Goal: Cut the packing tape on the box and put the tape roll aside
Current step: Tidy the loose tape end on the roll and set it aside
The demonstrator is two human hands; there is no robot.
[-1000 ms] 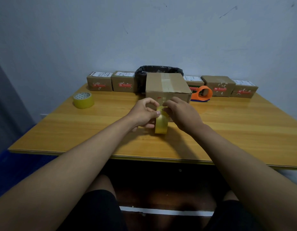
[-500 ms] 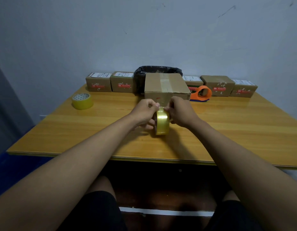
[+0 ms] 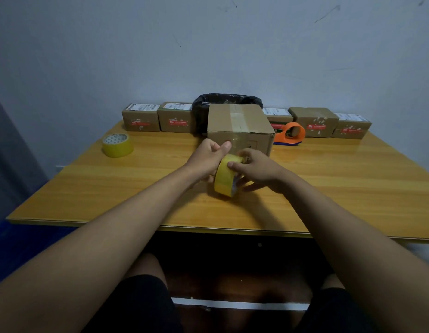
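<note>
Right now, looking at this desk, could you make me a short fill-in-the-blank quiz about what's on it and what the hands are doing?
1. Both hands, the left hand and right hand, hold a roll of ____ tape.
2. A second tape roll lies flat near the table's ____ edge.
3. The tape dispenser beside the big box is coloured ____.
4. Behind the big box stands a bin lined with a ____ bag.

Missing words: yellow; left; orange; black

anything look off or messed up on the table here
Nothing is spilled or broken. One oddity: in the back row, the small box behind the orange tape dispenser sits turned at an angle, while its neighbours face squarely forward. The big box looks intact.
</note>
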